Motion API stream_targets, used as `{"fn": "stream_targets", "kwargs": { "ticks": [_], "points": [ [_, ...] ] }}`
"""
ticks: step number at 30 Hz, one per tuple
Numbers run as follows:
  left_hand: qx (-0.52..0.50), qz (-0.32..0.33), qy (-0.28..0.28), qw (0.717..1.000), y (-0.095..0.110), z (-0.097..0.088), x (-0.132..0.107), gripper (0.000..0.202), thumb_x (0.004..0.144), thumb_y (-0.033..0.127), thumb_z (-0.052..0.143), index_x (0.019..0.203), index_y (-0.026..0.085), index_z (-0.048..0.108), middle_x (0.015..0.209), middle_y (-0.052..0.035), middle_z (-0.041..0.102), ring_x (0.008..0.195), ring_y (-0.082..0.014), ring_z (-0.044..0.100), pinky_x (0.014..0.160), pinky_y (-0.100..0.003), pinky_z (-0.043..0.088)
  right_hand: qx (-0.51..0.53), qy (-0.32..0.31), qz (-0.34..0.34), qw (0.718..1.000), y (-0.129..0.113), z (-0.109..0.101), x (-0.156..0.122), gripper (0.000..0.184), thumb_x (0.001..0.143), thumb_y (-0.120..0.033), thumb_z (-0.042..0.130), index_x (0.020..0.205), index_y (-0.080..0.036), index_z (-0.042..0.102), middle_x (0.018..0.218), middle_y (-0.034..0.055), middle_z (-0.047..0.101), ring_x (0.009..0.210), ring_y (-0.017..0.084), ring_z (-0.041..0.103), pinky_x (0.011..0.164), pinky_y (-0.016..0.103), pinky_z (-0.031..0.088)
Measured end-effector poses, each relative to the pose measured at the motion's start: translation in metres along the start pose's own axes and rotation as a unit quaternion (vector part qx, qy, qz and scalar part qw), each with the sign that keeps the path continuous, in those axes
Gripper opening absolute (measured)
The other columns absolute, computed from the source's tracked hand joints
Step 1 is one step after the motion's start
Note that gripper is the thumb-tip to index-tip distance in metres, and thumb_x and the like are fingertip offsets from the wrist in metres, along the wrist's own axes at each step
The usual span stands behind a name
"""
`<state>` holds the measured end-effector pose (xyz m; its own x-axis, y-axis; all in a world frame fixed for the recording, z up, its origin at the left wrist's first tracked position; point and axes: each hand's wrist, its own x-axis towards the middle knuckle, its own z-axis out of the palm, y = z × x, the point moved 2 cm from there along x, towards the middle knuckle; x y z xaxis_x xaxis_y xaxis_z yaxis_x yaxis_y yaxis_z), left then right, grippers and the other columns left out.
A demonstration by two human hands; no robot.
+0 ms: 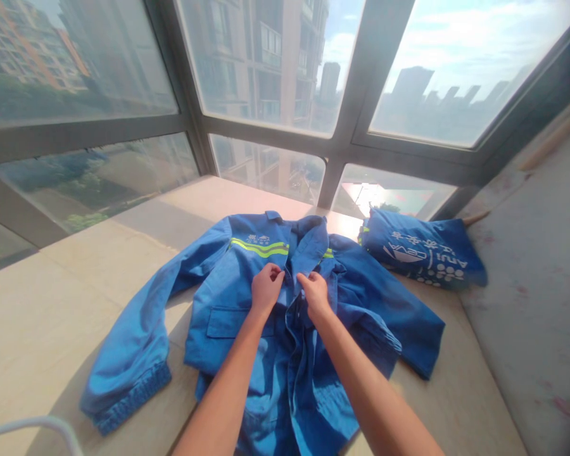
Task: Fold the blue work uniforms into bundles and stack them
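A blue work jacket (237, 285) with yellow-green reflective strips lies spread on the pale ledge, collar toward the windows. Its left-side sleeve stretches out to an elasticated cuff, and the other sleeve angles off to the right. My left hand (267, 286) pinches the edge of the left front panel just below the reflective strip. Across the front opening, my right hand (315, 292) grips the edge of the right front panel at about the same height. A narrow gap separates the two hands. Whatever fastener lies under the fingertips is too small to make out.
A folded blue garment (422, 250) with white printing rests at the right, against the wall (532, 272). Windows with grey frames (342, 126) border the pale ledge (137, 221). A white curved tube or cable (42, 423) shows at the lower left.
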<state>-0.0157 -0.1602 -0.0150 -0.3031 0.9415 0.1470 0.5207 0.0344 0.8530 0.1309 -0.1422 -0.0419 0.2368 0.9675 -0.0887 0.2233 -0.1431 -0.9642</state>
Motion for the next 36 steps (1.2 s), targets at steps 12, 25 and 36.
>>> {"fn": "stream_targets", "kwargs": {
  "ticks": [12,25,36],
  "points": [
    [0.044,0.064,-0.03,0.997,0.037,0.002,-0.01,0.011,0.086,0.018,0.059,0.09,0.023,0.068,0.086,-0.0021,0.075,0.081,-0.0165,0.069,0.077,-0.026,0.049,-0.336,0.004,-0.287,0.897,-0.048,-0.03,-0.019,0.013,0.089,-0.023,0.059,0.095,-0.022,0.07,0.091,0.0068,0.069,0.087,0.021,0.062,0.071,0.027,0.044],
    [-0.06,0.035,-0.032,0.997,0.026,0.007,-0.011,0.012,0.086,0.023,0.059,0.086,0.021,0.071,0.084,-0.0009,0.075,0.08,-0.0158,0.068,0.077,-0.025,0.05,-0.157,-0.021,-0.26,0.953,-0.041,-0.032,-0.02,0.02,0.083,-0.023,0.058,0.092,-0.017,0.076,0.083,0.0054,0.072,0.074,0.018,0.064,0.071,0.026,0.048],
    [0.019,0.082,-0.018,0.996,0.027,0.008,-0.018,0.014,0.089,0.02,0.058,0.091,0.023,0.072,0.088,-0.0011,0.076,0.082,-0.0163,0.069,0.077,-0.025,0.049,-0.129,-0.035,-0.27,0.954,-0.046,-0.028,-0.027,0.022,0.085,-0.023,0.057,0.092,-0.017,0.077,0.079,0.0048,0.069,0.071,0.017,0.062,0.068,0.025,0.047]
  ]
}}
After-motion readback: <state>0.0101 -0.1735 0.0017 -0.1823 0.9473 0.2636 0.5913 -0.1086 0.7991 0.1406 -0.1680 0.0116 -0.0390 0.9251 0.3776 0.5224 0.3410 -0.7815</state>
